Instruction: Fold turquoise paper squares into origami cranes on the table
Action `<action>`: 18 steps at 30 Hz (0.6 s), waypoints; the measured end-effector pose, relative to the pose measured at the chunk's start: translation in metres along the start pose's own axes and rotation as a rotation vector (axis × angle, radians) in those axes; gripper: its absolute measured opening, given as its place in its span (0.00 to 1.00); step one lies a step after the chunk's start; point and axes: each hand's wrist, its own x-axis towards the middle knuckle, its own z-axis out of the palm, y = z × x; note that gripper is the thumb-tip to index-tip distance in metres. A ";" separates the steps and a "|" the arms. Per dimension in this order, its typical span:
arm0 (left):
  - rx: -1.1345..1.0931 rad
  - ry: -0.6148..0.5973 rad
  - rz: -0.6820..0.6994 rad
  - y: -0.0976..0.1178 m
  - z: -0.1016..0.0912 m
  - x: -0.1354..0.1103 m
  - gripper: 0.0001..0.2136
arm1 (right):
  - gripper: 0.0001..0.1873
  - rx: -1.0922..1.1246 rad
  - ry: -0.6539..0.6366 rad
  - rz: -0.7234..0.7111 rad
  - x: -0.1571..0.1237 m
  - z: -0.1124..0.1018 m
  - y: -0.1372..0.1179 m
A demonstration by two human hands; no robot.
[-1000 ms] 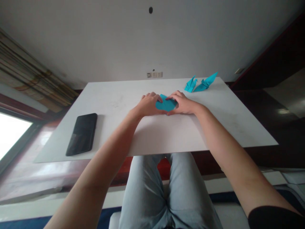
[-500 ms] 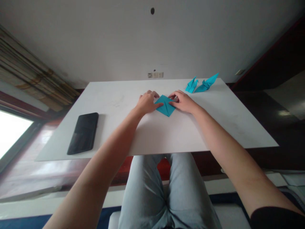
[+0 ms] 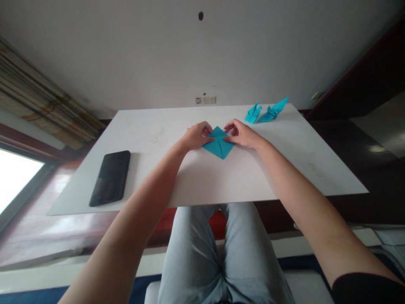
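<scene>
A folded sheet of blue origami paper (image 3: 222, 148), diamond-shaped with a crease down its middle, lies on the white table in front of me. My left hand (image 3: 196, 136) grips its left corner, thumb on top and fingers curled behind. At the opposite corner, my right hand (image 3: 242, 134) pinches the paper the same way, with its thumb pressed on the upper face. Both thumbs point inward towards the crease. The undersides of the corners are hidden by my fingers.
Two folded blue paper birds, a smaller one (image 3: 253, 113) and a longer one (image 3: 274, 111), stand at the table's back right. A black phone or tablet (image 3: 110, 178) lies at the left. Behind the white table (image 3: 221, 185) is a wall with sockets (image 3: 205, 100).
The paper has shifted slightly towards me, and its near point sits lower. My thumbs and fingers have changed their hold a little at the two side corners.
</scene>
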 end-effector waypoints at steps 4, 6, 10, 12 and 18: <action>-0.086 0.031 0.077 0.003 0.000 -0.003 0.23 | 0.22 0.006 -0.035 -0.061 -0.001 0.000 -0.002; -0.066 0.050 0.096 0.005 0.000 -0.004 0.23 | 0.17 -0.022 -0.035 -0.081 -0.001 0.001 -0.004; 0.039 0.067 0.121 0.010 0.001 -0.003 0.13 | 0.09 -0.110 0.012 -0.145 0.001 0.003 -0.007; 0.088 0.077 0.152 0.011 0.002 -0.002 0.11 | 0.08 -0.145 0.024 -0.184 0.001 0.003 -0.008; 0.133 -0.001 0.193 0.015 -0.006 -0.006 0.16 | 0.09 -0.175 -0.066 -0.248 -0.003 -0.003 -0.012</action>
